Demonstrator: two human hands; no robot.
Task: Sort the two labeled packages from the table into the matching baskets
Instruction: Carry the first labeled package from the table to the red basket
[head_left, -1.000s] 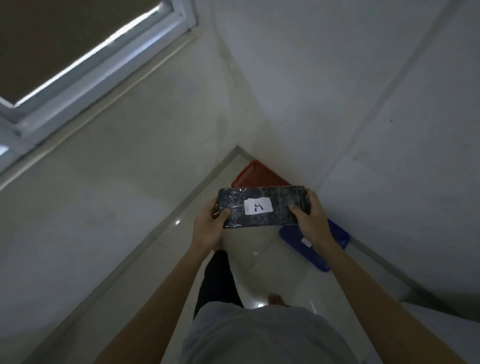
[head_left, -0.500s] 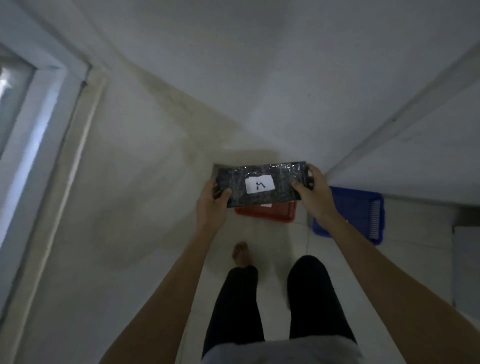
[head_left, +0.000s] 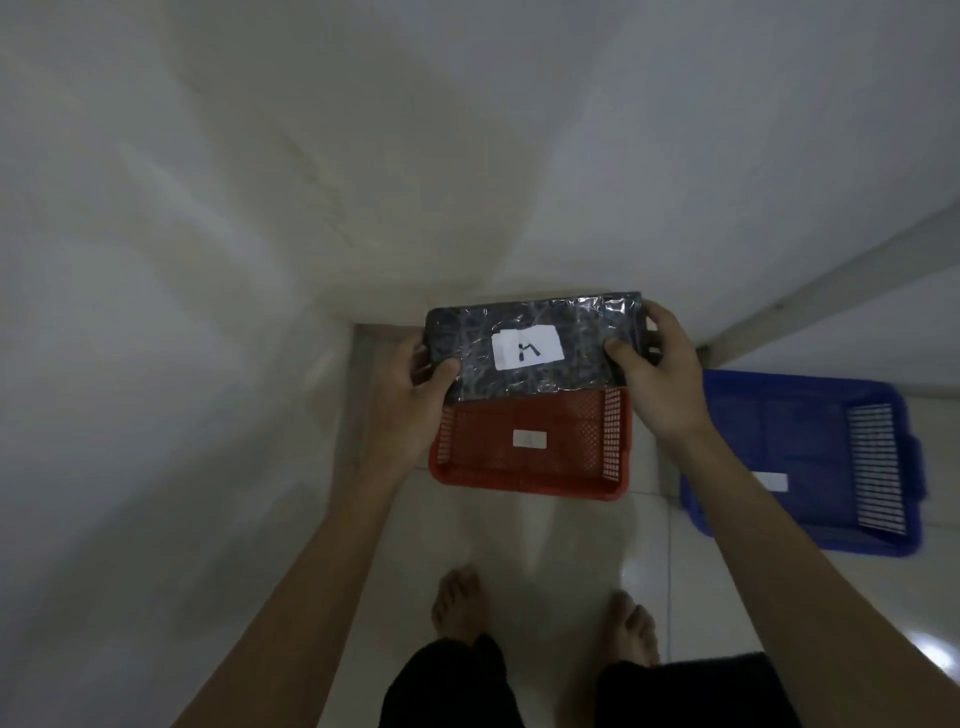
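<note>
A dark plastic-wrapped package (head_left: 571, 332) with a white label marked "A" hangs flat above the far half of a red basket (head_left: 530, 467) on the floor. My left hand (head_left: 410, 395) grips its left end and my right hand (head_left: 654, 374) grips its right end. The red basket carries a small white label on its bottom. To the right, a blue basket (head_left: 831, 431) lies on the floor, also with a white label, partly hidden by my right forearm. The second package is out of sight.
White walls meet in a corner just behind the red basket. A pale skirting strip (head_left: 831, 280) runs along the right wall. My bare feet (head_left: 462, 603) stand on glossy floor tiles just in front of the baskets.
The view has tilted down and closed in on the corner. The package, still in both hands, now sits lower over the red basket, and both baskets show in full.
</note>
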